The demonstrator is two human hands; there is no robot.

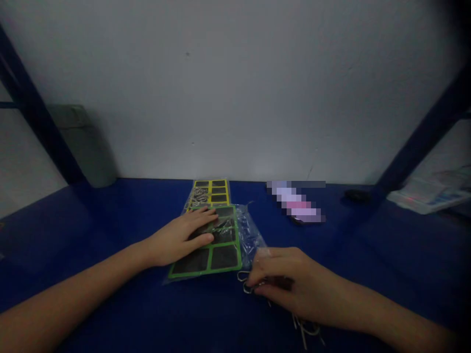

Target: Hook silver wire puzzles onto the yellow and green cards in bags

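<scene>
At centre frame, a flat, spread left hand [180, 236] is pressing on a green-gridded sheet [224, 257], long axis running up-frame; the right hand [305, 279] is pinching pale cords [247, 285], the sheet lying up-left of that grip.

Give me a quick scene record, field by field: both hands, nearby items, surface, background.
Left hand: spread on the green-framed sheet
Right hand: pinching pale strings
Wrapping: clear plastic; right-hand contact unclear
Beyond green sheet: yellow-framed sheet
Surface: blue table
Back left: grey-green container
Back right: pixelated item; small dark object
</scene>
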